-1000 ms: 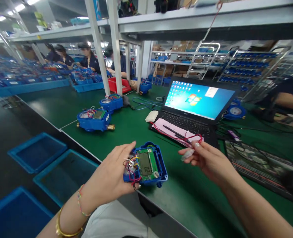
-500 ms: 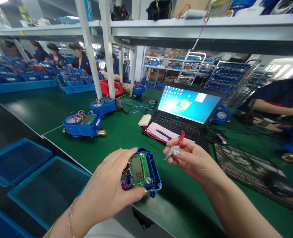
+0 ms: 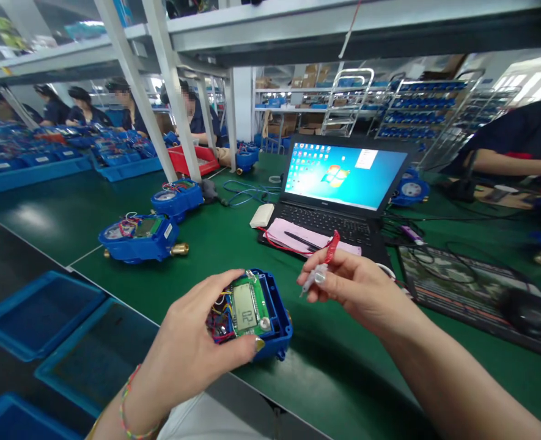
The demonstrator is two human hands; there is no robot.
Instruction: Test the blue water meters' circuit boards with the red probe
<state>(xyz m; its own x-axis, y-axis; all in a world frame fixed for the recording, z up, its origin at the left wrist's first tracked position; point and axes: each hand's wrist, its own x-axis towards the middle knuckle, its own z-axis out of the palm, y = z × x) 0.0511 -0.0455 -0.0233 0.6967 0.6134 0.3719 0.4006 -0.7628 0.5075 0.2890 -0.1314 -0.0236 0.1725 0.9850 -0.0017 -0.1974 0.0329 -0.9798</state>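
Observation:
A blue water meter [image 3: 274,311] with an uncovered green circuit board and a small LCD sits at the near edge of the green table. My left hand [image 3: 201,330] grips it from the left, thumb on the near side and fingers over the far side, covering part of the wiring. To the right of the meter, my right hand [image 3: 343,278] pinches a small whitish, translucent connector [image 3: 313,280] with a thin metal tip, held above the table and apart from the meter. A red wire [image 3: 332,247] loops up from those fingers.
Behind the hands stands an open laptop [image 3: 343,177] with a pink paper [image 3: 293,232] and a pen on it. Two more meters [image 3: 139,238] sit at left. A mouse [image 3: 531,311] lies at right; blue trays [image 3: 41,311] are at lower left. Co-workers sit beyond.
The view has shifted slightly. The meter has turned and tilted a little in my left hand, showing more of its near side. My right hand keeps its pinch beside it.

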